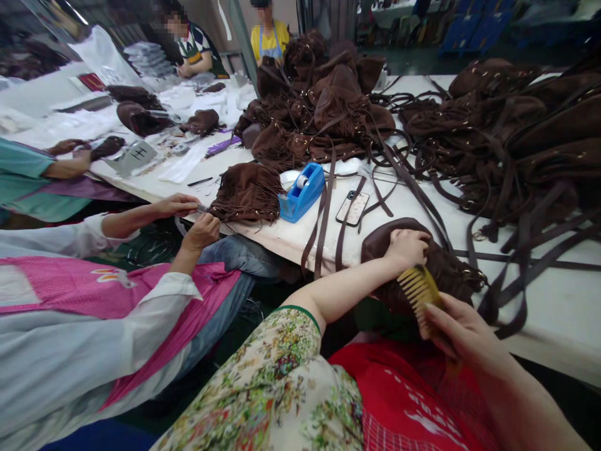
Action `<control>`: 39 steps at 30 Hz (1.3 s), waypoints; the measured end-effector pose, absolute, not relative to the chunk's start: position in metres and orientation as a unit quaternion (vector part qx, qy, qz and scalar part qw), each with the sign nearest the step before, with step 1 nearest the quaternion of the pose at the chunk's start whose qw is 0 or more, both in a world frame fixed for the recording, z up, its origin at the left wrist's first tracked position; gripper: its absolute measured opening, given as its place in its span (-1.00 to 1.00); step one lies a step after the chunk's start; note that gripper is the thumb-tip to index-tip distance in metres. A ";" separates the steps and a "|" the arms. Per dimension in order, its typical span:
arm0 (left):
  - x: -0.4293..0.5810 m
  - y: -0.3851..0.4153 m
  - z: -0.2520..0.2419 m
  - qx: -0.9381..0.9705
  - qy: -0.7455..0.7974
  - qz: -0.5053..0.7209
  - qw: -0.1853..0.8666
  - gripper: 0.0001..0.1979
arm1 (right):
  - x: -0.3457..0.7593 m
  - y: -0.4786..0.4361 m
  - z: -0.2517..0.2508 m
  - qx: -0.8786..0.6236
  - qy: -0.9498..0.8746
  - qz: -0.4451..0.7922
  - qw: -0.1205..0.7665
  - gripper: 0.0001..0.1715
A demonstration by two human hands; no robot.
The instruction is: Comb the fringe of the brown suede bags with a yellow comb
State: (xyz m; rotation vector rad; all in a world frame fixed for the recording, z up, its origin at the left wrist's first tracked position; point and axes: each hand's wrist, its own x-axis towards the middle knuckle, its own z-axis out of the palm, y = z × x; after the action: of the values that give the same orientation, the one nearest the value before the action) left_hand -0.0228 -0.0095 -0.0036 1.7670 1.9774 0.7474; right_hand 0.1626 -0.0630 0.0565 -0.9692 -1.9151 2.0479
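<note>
My right hand (464, 326) is closed round a yellow-brown wide-toothed comb (420, 294), its teeth pointing left towards the bag. A dark brown bag (441, 266) with straps and metal eyelets lies at the table's near edge. On top of it rests my left hand (407, 247), fingers bent and gripping the bag; its fingertips are partly hidden. The comb partly covers the bag's near side. Long brown straps (511, 294) trail from around the bag over the table edge.
A blue tape dispenser (303, 193) and a phone (352, 208) lie beyond my left arm. Piles of brown bags (328, 100) fill the back and right. At left, a co-worker's hands (201, 228) work at a fringed bag (248, 191). Other people sit farther along the white table (277, 238).
</note>
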 end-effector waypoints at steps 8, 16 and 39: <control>-0.052 -0.005 0.007 0.700 0.606 0.257 0.277 -0.69 | 0.178 -0.060 0.035 -0.293 -0.925 0.199 0.139 -0.59; -0.050 -0.004 0.004 0.694 0.611 0.257 0.281 -0.69 | 0.156 -0.079 -0.011 -0.260 -0.964 -0.039 0.034 -0.60; -0.054 -0.012 0.014 0.716 0.572 0.220 0.334 -0.61 | 0.171 -0.074 -0.006 -0.232 -0.775 0.583 -0.070 -0.60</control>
State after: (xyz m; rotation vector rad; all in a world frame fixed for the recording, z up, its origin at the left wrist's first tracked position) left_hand -0.0540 -0.0124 0.0136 1.8695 1.4936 0.5750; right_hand 0.1708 -0.0735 -0.0057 -0.7639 -2.5496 1.9192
